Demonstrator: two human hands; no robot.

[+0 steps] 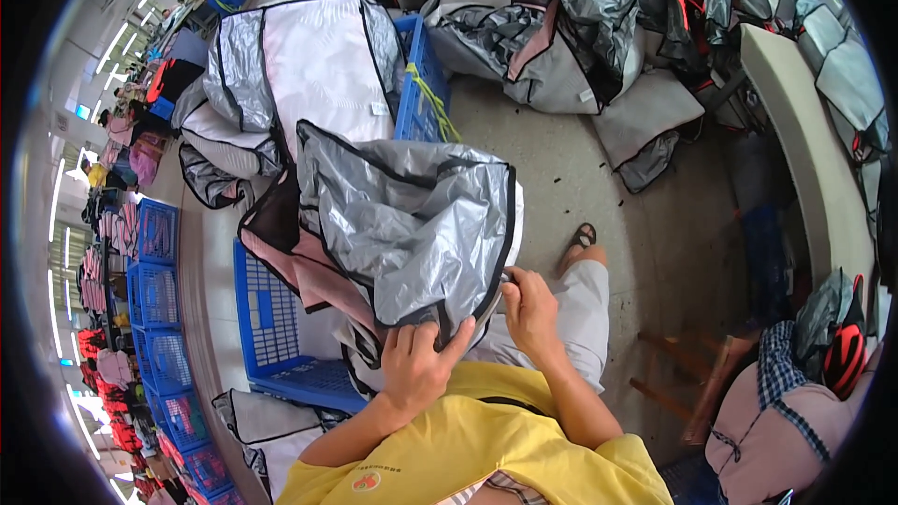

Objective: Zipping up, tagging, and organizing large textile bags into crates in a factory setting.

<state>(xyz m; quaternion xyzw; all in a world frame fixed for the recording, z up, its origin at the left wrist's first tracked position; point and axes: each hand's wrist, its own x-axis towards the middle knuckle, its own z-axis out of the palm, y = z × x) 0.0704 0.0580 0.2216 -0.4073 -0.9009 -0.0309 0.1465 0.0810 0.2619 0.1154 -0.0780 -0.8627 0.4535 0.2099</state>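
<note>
A silver foil-lined bag [412,215] with black bound edges lies over my lap, its crinkled lining facing up. Pink fabric and black mesh parts of it hang down at the left. The fingers of my left hand [416,365] are curled over its near edge, with the thumb stretched along the black binding. At the right edge, my right hand [531,313] is closed in a pinch close to the binding. Something small and dark shows at its fingertips, too small to name.
A blue plastic crate [271,304] stands at the left, and another blue crate [435,98] holds more foil-lined pieces [323,61] ahead. Grey bag pieces [533,28] are heaped on the far floor. A wooden stool [697,374] and a pale table edge [795,150] stand at the right.
</note>
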